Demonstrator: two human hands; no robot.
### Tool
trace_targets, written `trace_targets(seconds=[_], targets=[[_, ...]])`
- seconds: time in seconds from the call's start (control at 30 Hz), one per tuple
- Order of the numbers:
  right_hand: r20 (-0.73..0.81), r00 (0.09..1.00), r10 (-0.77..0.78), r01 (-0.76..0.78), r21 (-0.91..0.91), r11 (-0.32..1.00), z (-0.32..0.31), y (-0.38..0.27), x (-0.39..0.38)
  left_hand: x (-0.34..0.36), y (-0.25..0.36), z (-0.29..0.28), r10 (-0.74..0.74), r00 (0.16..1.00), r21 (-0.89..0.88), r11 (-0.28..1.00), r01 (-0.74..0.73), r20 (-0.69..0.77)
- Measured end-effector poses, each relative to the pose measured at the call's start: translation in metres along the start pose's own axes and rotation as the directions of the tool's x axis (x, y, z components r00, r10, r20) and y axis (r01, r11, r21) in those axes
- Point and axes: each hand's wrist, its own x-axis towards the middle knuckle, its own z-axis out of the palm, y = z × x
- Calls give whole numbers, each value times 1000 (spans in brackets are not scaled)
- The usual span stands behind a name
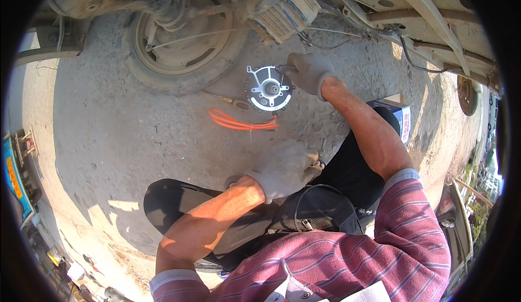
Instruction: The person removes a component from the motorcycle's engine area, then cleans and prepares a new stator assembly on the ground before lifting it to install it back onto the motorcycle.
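Close above the person's lap, the gloved left hand (pixel 283 167) is curled into a fist around something small and dark; what it is cannot be told. Further out on the concrete ground (pixel 108 134) lies a bundle of orange wires (pixel 239 122), and just beyond it a round motor cover (pixel 268 88), black and silver. The gloved right hand (pixel 311 72) grips a dark part at its upper right edge, below a worn wheel (pixel 182 47)

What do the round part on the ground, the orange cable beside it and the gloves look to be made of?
Round part: likely cast metal, bright silvery spokes, dark rim. Orange cable: probably plastic-sheathed, glossy and curved. Gloves, on the left hand and right hand: knitted fabric, grey, soiled and matte.
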Motion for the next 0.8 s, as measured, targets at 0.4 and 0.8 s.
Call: trace_targets(seconds=[0.4, 0.8], targets=[[-15, 1000, -11, 11, -17, 1000, 2, -3, 4, -3, -5, 3, 56, 997, -4, 998, -56, -51], [-25, 999, -23, 23, -32, 999, 3, -8, 8, -5, -5, 2, 49, 998, 29, 998, -47, -51]])
